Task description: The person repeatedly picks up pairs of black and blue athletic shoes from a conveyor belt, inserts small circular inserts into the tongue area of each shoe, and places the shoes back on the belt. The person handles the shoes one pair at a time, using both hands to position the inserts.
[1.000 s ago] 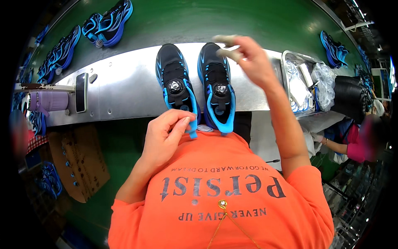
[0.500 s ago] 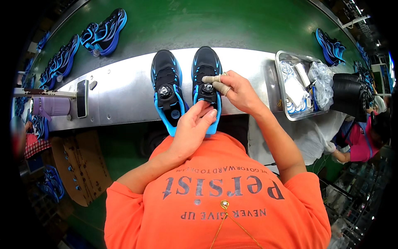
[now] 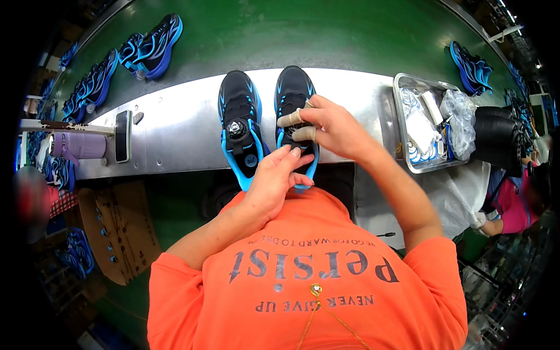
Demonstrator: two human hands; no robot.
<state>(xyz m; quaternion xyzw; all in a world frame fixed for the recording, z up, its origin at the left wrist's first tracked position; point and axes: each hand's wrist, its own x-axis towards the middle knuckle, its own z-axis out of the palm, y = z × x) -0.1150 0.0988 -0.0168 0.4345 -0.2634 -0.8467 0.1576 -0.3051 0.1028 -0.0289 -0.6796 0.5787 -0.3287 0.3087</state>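
Two black-and-blue sneakers stand side by side with toes pointing away from me. On the left sneaker [image 3: 238,99] a round lacing dial [image 3: 237,130] shows on the tongue, with a round blue sticker inside. My right hand [image 3: 333,125], with beige finger cots on its fingers, is closed over the dial of the right sneaker [image 3: 292,87], hiding most of that dial. At this sneaker's opening, my left hand [image 3: 275,178] pinches the tongue between thumb and forefinger. Its other fingers curl beside the blue heel collar.
A metal tray [image 3: 402,137] of plastic bags and small parts stands at the right. A phone [image 3: 122,136] and a purple cup [image 3: 81,145] sit at the left. More sneakers [image 3: 153,49] rest on the green belt [image 3: 303,35]. Another person [image 3: 513,204] works at far right.
My right hand's fingers have come down over the right sneaker's dial and cover it. My left hand has shifted slightly right, its fingers more spread. The whole view has moved a little.
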